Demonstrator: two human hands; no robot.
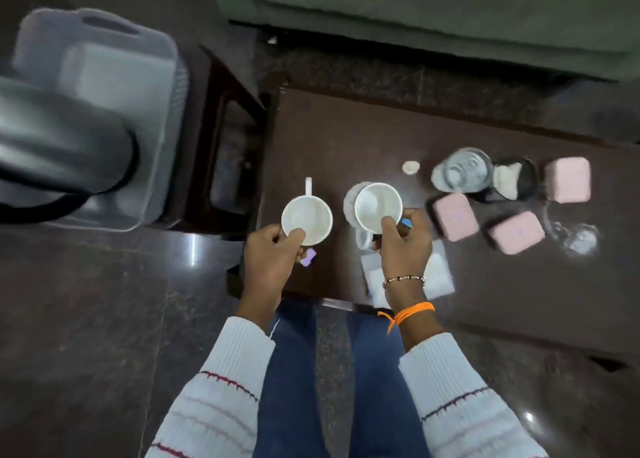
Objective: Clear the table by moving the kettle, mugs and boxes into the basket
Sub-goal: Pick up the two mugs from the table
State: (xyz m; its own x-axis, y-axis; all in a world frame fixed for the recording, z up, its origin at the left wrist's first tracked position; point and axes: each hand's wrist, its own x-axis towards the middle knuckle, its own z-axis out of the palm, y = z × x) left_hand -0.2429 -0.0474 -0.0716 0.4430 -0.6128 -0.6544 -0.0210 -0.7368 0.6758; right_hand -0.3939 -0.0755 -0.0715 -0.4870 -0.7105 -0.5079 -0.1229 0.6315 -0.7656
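Note:
My left hand [272, 248] pinches the near rim of a white mug [308, 218] whose handle points away from me. My right hand [403, 244] grips the rim of a second white mug [375, 206], handle toward me. Both mugs are at the left end of the dark table [346, 138]. Three pink boxes [454, 216] [516, 232] [568, 179] lie to the right. A grey plastic basket [100, 76] stands far left on a stool, and the blurred steel kettle [59, 138] fills its near side.
A clear glass [462, 170] and a dark round tin [514, 178] stand behind the boxes. White napkins [440, 274] lie under my right wrist. A small round lid [410, 167] sits mid-table. A green sofa [433, 14] runs along the far side.

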